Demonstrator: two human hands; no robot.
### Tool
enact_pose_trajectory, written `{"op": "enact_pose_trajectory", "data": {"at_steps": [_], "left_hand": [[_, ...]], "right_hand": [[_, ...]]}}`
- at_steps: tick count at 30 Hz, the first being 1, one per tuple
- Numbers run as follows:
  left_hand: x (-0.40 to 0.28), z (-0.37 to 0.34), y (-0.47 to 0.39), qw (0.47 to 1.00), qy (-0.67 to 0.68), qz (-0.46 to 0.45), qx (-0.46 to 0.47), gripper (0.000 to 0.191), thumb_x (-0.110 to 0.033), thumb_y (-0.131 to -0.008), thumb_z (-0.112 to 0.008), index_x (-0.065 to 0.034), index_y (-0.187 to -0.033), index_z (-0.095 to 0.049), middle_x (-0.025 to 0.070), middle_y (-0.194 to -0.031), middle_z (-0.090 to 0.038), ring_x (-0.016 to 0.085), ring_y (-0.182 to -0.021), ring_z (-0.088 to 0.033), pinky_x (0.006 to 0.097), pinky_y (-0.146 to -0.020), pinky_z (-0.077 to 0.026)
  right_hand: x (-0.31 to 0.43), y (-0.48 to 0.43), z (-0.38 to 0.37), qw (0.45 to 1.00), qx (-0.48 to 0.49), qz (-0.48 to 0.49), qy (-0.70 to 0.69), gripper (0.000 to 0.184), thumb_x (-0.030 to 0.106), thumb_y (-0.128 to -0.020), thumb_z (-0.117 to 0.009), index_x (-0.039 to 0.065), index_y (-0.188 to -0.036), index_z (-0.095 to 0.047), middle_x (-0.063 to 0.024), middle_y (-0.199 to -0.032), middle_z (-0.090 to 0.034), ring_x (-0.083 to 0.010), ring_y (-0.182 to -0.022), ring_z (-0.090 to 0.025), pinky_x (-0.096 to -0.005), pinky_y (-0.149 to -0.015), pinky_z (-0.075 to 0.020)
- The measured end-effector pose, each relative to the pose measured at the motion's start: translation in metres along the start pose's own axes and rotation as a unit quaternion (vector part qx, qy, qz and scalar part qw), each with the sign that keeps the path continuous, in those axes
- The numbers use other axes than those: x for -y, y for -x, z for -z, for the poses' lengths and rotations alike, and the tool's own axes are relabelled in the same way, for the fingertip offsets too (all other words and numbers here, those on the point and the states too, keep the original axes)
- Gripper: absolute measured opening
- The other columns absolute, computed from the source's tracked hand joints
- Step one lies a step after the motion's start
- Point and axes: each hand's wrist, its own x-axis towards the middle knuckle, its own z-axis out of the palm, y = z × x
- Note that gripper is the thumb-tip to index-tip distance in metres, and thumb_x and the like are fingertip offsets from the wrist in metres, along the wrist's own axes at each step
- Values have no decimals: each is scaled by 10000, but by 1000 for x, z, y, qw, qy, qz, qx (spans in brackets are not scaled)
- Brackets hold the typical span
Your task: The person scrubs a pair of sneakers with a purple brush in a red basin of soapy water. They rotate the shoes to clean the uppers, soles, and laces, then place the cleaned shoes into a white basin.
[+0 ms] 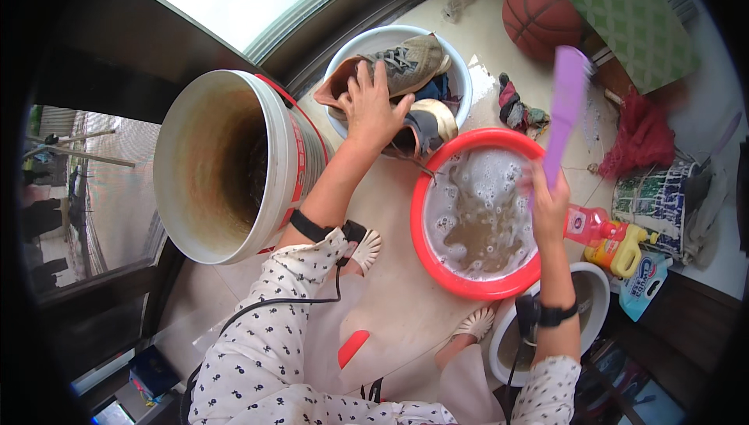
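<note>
My left hand [374, 106] is spread over a grey-brown lace-up shoe [412, 65] at its ankle opening. That shoe lies on its side in a pale blue-white basin [462, 74]. A second shoe [430, 126], dark with a light toe or heel, sits beside it and leans over the rim toward me. Gripped in my right hand [548, 202] is a purple scrubbing brush [564, 103], raised upright and slightly blurred, with pale bristles near its top. Below it stands a red-rimmed basin [422, 237] of murky, foamy water [485, 232]. A shoelace hangs over that basin's edge.
A tall white bucket [193, 167] stands at left. Near my right forearm are a white basin of water [597, 284], a pink bottle [588, 223], a yellow bottle [623, 252] and a blue pouch [643, 284]. Farther back lie a basketball [541, 21], rags [521, 109] and red netting [641, 135].
</note>
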Motion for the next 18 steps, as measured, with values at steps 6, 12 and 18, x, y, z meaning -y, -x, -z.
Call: {"op": "enact_pose_trajectory", "data": {"at_steps": [6,12,18], "left_hand": [[5,-13,26,995,95,-5,40,715,-367,-852,-668,-90,-1448,-386,267,-1432,-346,442,-1221,-474,569,-976,-335],[4,-24,33,981,189,53,14,625,-238,-865,-642,-78,-1424,-412,220,-1395,-339,397,-1257,-427,529,-971,-347],[-4,-37,28,906,389,146,-79,591,-95,-828,-610,-18,-1380,-411,176,-1399,-358,365,-1269,-423,484,-1004,-392]], "right_hand": [[-1,-153,-104,993,77,-22,-82,280,172,-919,-613,-17,-1124,-581,-97,-955,-638,-185,-797,-661,-298,-678,-544],[-27,-231,-174,992,81,-94,-18,225,172,-880,-615,-25,-989,-612,-131,-890,-646,-231,-832,-661,-357,-690,-529],[-43,-261,-197,988,14,-43,150,302,215,-863,-638,-47,-1012,-618,-199,-971,-658,-287,-881,-640,-407,-791,-497]]}}
